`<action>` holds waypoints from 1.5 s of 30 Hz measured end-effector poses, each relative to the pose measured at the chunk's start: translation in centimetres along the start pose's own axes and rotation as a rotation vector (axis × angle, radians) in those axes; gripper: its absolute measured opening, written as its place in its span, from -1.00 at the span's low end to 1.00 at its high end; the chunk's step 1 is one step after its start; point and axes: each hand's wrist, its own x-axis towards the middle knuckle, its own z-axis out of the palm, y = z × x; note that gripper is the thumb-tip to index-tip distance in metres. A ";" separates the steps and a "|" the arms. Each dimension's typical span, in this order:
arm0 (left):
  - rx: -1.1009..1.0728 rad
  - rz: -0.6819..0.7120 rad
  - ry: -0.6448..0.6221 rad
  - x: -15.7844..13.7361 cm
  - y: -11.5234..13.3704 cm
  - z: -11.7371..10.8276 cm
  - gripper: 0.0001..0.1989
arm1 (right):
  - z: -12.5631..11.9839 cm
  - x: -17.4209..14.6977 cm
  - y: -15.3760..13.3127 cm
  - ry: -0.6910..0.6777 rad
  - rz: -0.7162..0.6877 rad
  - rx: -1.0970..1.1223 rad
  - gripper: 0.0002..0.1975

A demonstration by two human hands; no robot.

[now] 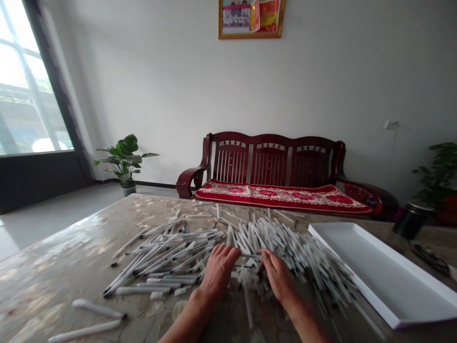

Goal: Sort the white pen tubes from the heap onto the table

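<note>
My left hand (220, 269) and my right hand (277, 275) face each other low over the table. A slim, pale pen (250, 256) spans the gap between them, one end in the closed fingers of each hand. Its far ends are hidden by the fingers. Left of my hands lies a loose spread of pens (171, 247) with whitish barrels and black ends. A denser heap of pens (282, 238), slightly blurred, lies beyond and beside my right hand. Small whitish caps (157, 295) are near my left wrist.
A shallow white box (385, 271) stands at the right of the patterned table (71, 267). Two pens lie apart at the front left. Behind the table are a dark red wooden bench (271, 162) and a potted plant (126, 159); a black pot (412, 219) stands at the right.
</note>
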 end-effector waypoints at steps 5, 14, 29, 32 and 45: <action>-0.001 0.053 0.031 0.1 0.2 0.0 -0.84 | -0.3 0.3 -0.3 -0.093 0.001 -0.018 -0.52; -0.046 0.015 0.074 0.3 -0.3 -0.5 -0.80 | -1.1 0.7 1.6 -0.080 0.041 0.115 -0.60; -1.804 -0.780 0.227 1.1 3.6 0.2 -0.56 | 0.2 -0.8 -0.2 0.136 -0.172 -0.113 -0.63; -1.872 -0.769 0.214 1.0 4.4 0.2 -0.58 | 0.8 -1.3 -1.1 0.090 -0.185 -0.151 -0.59; -1.722 -0.835 0.304 0.8 4.0 0.9 -0.55 | 1.7 -1.1 -0.3 0.085 -0.133 -0.082 -0.65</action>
